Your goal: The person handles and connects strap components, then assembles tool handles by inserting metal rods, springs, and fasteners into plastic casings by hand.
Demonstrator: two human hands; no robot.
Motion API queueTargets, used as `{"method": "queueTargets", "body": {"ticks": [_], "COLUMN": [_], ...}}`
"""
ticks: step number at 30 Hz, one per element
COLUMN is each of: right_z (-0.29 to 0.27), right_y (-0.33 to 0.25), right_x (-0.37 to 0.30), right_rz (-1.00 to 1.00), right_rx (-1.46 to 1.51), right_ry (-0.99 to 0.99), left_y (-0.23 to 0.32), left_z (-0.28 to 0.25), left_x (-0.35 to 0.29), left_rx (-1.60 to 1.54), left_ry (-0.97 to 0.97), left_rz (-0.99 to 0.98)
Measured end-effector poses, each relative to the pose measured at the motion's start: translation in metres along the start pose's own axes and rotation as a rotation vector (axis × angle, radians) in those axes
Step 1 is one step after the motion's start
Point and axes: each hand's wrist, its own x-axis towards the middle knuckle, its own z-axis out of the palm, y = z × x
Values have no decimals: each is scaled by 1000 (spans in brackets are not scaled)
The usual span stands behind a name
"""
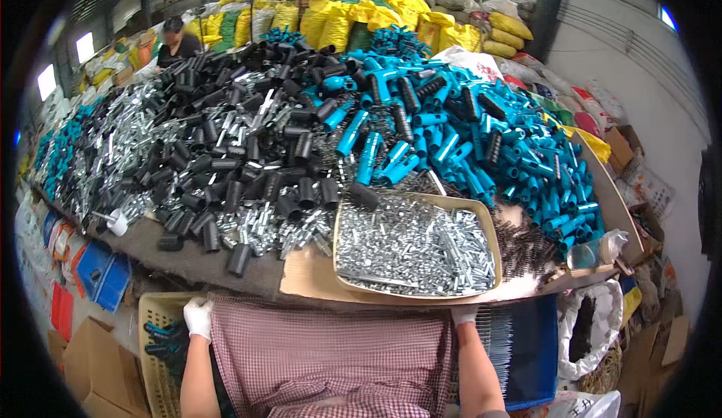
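A red-and-white checked cloth (338, 343) is stretched flat across my lap, its top edge along the table's front edge. My left hand (198, 318), in a white glove, is closed on its upper left corner, beside a cream plastic basket (143, 343) with teal and black parts in it. At the upper right corner my right hand (465, 314), also gloved, grips the cloth; its fingers are mostly hidden at the table edge. Just beyond the cloth, a cream tray (492, 226) full of small shiny metal pieces rests on a cardboard sheet (304, 273).
Heaped on the table are black sleeves (239, 258), teal tubular parts (368, 158), silver metal pieces and dark springs (526, 249). A blue bin (538, 350) with long metal rods stands at right, by a white sack (602, 328). Another person (177, 45) is at far left.
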Motion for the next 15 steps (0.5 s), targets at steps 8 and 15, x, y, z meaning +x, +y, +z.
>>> {"method": "queueTargets", "body": {"ticks": [8,15], "right_z": [-110,-310], "right_y": [-91,-192], "right_x": [-4,-4], "right_rz": [-11,-402], "right_rx": [-145,609], "right_ry": [-262,-1223], "left_y": [2,185], "left_z": [-38,-48], "left_x": [18,-50], "left_rx": [407,522], "left_ry": [-40,-410], "left_rz": [6,418]}}
